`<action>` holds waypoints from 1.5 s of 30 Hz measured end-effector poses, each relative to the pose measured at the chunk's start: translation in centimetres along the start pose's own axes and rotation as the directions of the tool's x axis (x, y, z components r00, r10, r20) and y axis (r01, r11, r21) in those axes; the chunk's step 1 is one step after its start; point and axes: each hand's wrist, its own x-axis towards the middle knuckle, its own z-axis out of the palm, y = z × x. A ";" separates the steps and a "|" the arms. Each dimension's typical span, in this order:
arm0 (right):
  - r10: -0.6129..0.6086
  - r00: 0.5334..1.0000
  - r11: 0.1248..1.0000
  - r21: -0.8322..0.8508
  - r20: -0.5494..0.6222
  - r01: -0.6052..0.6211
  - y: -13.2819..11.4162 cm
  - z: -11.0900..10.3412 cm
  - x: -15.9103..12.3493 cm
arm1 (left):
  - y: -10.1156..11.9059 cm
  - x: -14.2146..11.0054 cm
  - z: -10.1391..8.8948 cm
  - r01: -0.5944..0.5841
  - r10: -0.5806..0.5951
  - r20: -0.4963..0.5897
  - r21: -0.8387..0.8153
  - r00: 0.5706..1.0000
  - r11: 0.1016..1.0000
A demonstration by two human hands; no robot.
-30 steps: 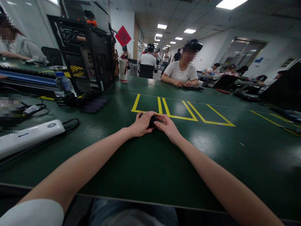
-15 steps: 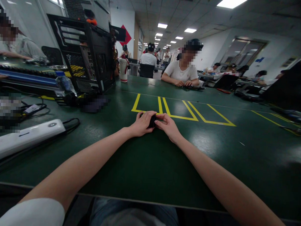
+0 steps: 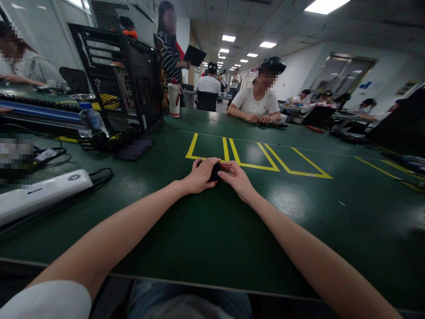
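Note:
A small black object (image 3: 214, 172) is between my hands, low over the green table; its kind is hidden by my fingers. My left hand (image 3: 202, 174) is closed around it from the left, fingers over the top and thumb along the near side. From the right, my right hand (image 3: 237, 178) meets the object's end with thumb and fingertips bent together. Just beyond both hands, yellow tape outlines (image 3: 256, 166) mark the tabletop.
To the left lie a white power strip (image 3: 40, 197) with a black cable, a black computer case (image 3: 141, 82) and a bottle with a blue cap (image 3: 90, 115). A paper cup (image 3: 174, 100) stands at the far edge. Across the table sits a person (image 3: 258, 103) in a white shirt.
My hands and the black object have stayed nearly in place. A standing person in a striped top, holding a dark flat thing, has come into view behind the computer case.

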 end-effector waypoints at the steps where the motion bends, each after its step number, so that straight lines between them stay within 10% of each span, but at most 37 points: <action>1: 0.011 1.000 1.000 -0.003 0.007 -0.011 0.1 -0.1 0.0 | 0.0 0.0 0.0 -0.001 0.001 0.001 -0.001 1.000 1.000; 45: -0.008 1.000 1.000 0.004 0.029 0.008 -0.2 -0.1 -0.2 | 0.2 0.0 -0.2 0.000 0.000 0.000 -0.019 1.000 1.000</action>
